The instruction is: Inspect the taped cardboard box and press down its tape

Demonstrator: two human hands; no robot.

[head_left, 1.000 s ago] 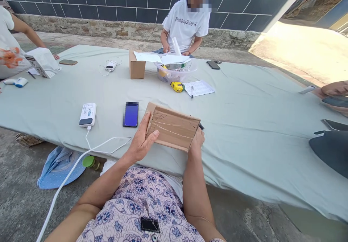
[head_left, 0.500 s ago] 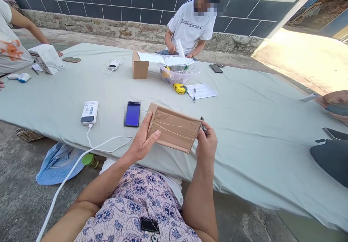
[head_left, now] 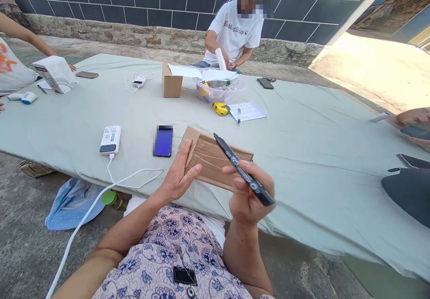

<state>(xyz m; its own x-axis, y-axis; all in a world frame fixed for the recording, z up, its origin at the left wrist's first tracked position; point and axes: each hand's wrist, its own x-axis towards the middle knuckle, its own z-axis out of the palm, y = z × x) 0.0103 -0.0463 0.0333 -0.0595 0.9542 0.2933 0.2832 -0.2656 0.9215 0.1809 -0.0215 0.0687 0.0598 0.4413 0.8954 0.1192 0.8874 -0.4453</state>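
My left hand [head_left: 178, 173] grips the left end of a flat brown cardboard box [head_left: 210, 155] sealed with clear tape, holding it over the near edge of the cloth-covered table [head_left: 302, 146]. My right hand [head_left: 247, 196] is closed round a black marker pen [head_left: 242, 170], its tip pointing up and left above the box. A dark phone [head_left: 163, 140] with a blue screen lies just left of the box.
A white power bank [head_left: 109, 140] with a white cable [head_left: 101, 196] lies left. Farther back stand a small cardboard box [head_left: 171, 82], a clear bowl [head_left: 220, 88], a yellow tape measure [head_left: 221, 108] and a paper [head_left: 247, 110]. A person in a white shirt [head_left: 235, 30] sits opposite.
My right hand left the box's right end, picked up the black marker from behind it and raised it in front of the box. The left hand kept its hold.
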